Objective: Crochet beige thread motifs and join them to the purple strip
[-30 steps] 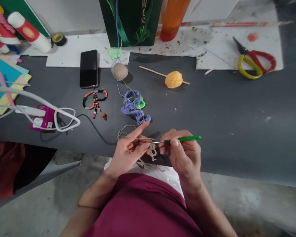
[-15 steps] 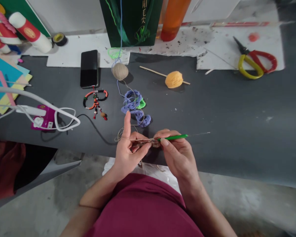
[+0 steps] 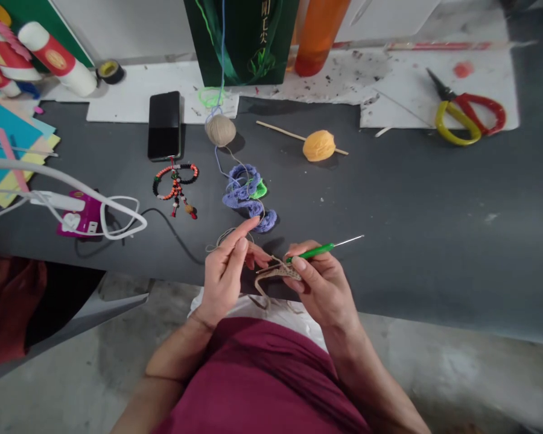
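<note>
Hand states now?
Left hand: loosely bent; whether it grips anything cannot be told.
Right hand: closed, holding green-handled metal crochet hook and beige crocheted yarn piece.

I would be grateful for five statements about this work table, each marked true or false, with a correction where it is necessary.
1. The right hand holds a green-handled metal hook. True.
2. The flat black phone has a brightly lit screen. False: the phone's screen is dark.
3. The oval yellow yarn ball is inside the dark green paper bag. False: it lies on the grey tabletop.
4. In the picture, the scissors with red and yellow handles lie right of the yarn ball. True.
5. The left hand grips the orange bottle. False: it is near the beige crocheted piece.
</note>
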### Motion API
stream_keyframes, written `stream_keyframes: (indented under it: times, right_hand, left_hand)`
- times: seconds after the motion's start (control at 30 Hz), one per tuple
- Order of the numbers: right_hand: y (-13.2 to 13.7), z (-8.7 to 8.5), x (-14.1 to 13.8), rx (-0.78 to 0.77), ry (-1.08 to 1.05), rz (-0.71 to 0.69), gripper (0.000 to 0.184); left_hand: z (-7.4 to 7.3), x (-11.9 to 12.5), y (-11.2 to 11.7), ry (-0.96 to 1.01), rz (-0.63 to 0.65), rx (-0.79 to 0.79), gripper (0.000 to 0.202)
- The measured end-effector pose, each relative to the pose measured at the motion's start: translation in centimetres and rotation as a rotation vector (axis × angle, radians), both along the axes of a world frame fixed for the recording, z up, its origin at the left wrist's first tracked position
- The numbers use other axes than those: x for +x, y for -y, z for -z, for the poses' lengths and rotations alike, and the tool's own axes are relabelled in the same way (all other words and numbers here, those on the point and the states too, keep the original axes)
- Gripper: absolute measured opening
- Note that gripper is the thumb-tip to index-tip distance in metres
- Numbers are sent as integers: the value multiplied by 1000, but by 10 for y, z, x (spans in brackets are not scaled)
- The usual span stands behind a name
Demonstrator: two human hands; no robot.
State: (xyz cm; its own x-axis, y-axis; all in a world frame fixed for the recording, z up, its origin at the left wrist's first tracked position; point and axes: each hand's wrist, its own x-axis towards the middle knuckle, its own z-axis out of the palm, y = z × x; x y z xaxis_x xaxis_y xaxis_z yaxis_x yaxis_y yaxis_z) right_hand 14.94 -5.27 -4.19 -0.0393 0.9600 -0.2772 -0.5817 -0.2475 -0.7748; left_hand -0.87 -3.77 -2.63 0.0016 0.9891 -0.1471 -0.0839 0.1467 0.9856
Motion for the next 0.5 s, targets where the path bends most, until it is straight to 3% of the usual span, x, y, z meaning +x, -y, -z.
stream_keyframes:
  times: [0.33,0.4,0.5]
  right_hand:
    - [-3,-5,9,28,-180,-63,14]
    - [-5,-6,10,23,-166,-50,18]
    - [-7,-6,13,-7,-116,30,24]
  left_hand:
    - [1,-29,-20,-84,-275,58,42]
    - [-2,-43,-21,-126,-241,59,44]
    - [-18,-75,-21,-302,35,-5,46]
